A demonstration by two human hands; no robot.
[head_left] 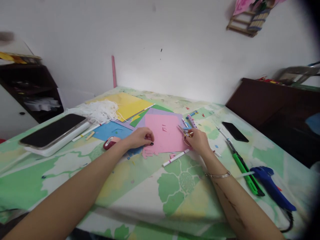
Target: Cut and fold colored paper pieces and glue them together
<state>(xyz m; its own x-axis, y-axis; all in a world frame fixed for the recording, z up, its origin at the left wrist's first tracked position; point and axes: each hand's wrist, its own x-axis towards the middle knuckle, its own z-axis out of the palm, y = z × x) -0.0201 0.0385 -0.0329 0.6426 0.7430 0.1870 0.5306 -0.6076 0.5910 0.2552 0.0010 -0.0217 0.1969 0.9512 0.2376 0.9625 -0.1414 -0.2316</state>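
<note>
A pink sheet of paper (160,136) lies in the middle of the table, with small cut pink pieces (164,128) on it. At its left edge is my left hand (142,137), fingers curled in and closed; whatever they may hold is hidden. My right hand (197,140) grips a small pair of scissors (183,130) over the sheet's right edge, blades pointing up and left. Cut pink strips (149,152) lie at the sheet's near left corner. Close below the sheet rests a white marker (175,158).
Blue (107,130) and yellow paper (132,103), white yarn (100,110) and a phone on a white box (53,131) occupy the left. On the right are a green utility knife (246,173), a blue glue gun (273,188) and a black phone (235,131).
</note>
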